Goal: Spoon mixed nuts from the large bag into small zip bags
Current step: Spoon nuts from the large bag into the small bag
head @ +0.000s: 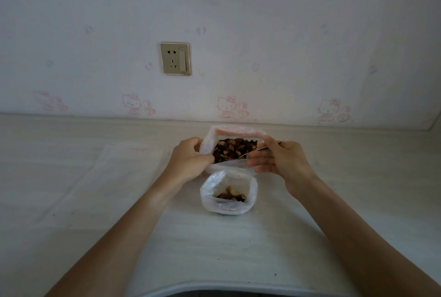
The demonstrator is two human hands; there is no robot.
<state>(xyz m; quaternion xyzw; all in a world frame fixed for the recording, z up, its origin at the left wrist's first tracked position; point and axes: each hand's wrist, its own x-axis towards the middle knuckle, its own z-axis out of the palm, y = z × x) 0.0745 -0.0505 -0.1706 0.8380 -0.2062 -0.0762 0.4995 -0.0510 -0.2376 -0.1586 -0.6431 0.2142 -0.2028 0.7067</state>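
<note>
The large clear bag (235, 130) stands open at the back of the table, full of dark mixed nuts (232, 149). My left hand (191, 160) grips its left rim and holds the mouth open. My right hand (280, 160) pinches a metal spoon (253, 152) whose bowl dips into the nuts at the bag's near right edge. Just in front stands a small zip bag (207, 195), open, with a few nuts (230, 195) at its bottom.
Flat clear zip bags (128, 172) lie on the pale table (238, 249) to the left. A wall with a socket (175, 58) rises right behind the large bag. The table's front edge curves near my body.
</note>
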